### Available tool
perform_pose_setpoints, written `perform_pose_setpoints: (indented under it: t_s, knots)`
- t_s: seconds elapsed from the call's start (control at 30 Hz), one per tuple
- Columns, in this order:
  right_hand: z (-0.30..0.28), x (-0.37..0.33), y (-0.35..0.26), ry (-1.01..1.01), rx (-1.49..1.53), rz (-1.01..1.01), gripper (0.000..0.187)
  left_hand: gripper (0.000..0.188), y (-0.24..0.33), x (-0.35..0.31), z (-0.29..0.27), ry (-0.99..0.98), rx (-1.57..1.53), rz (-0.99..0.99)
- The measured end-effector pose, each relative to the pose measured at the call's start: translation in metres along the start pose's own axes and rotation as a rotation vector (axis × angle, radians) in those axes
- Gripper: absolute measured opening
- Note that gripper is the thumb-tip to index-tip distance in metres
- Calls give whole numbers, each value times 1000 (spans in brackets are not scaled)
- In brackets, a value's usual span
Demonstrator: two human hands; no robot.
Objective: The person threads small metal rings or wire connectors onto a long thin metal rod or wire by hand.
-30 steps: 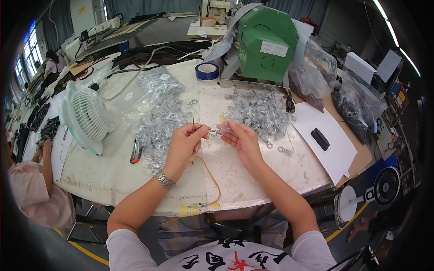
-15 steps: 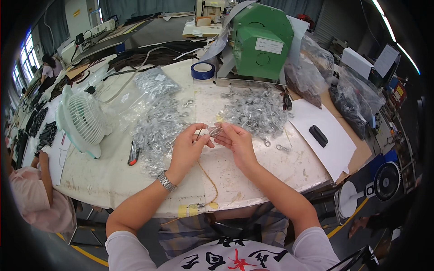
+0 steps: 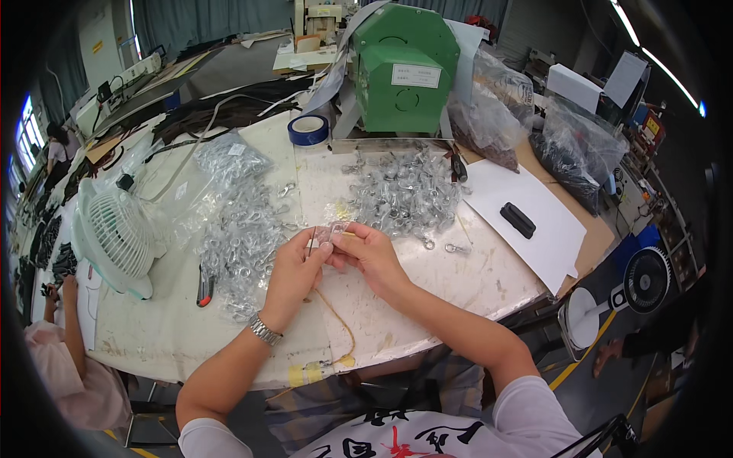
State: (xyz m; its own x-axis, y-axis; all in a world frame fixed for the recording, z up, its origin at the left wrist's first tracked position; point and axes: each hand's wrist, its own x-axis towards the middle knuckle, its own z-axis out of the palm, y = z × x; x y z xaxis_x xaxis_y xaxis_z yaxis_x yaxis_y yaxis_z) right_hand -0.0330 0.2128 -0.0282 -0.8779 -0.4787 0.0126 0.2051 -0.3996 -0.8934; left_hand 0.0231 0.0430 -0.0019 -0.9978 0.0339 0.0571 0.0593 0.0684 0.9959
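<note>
My left hand and my right hand meet over the worktable, fingers pinched together. Between their fingertips is a small metal clasp in clear plastic, partly covered by the thumbs. A thin dark stick-like piece pokes up by my left fingers; its kind does not show. Beyond my right hand spreads a pile of plastic-wrapped metal clasps. A second heap of wrapped clasps lies beside my left hand. One loose clasp rests right of the far pile.
A green machine stands at the back, a roll of blue tape left of it. On the left are a pale fan and a box cutter. White card carries a black block. A yellow cord hangs nearby.
The view has shifted, so the table sits further left in the picture. My hands have drawn closer together, and my fingers now cover more of the clasp.
</note>
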Motion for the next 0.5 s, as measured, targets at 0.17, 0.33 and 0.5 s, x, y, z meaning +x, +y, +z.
perform_pose_setpoints:
  t_s: [0.17, 0.33, 0.5]
  knots:
    - [7, -1, -3, 40, 70, 17, 44, 24, -1, 5, -21, 51, -163, -66]
    - [-23, -8, -14, -56, -70, 53, 57, 17, -16, 32, -10, -158, -112, -64]
    - [7, 27, 30, -271, 42, 102, 48, 9, -18, 14, -60, -91, -56, -42]
